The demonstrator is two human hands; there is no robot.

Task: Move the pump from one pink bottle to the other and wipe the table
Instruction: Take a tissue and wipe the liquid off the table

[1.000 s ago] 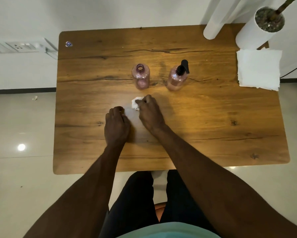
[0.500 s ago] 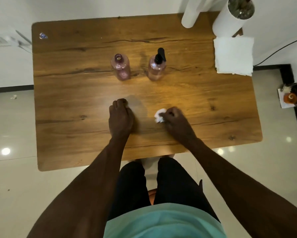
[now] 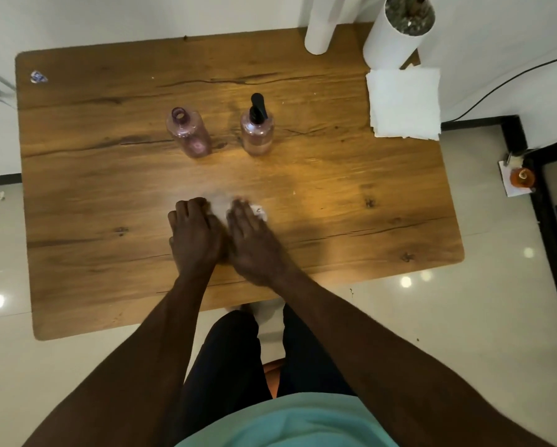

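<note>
The black pump [image 3: 258, 106] sits in the right pink bottle [image 3: 257, 134]; the left pink bottle [image 3: 188, 134] stands open beside it, both upright on the wooden table [image 3: 335, 195]. Nearer the edge, the right hand [image 3: 254, 240] presses a crumpled white tissue [image 3: 259, 211] to the wood, fingers close together over it. The left hand [image 3: 195, 235] rests just beside, fingers curled under. A stack of napkins [image 3: 404, 103] and a white plant pot [image 3: 396, 37] occupy the far right corner. Glossy pale floor tiles [image 3: 464, 317] surround the table.
</note>
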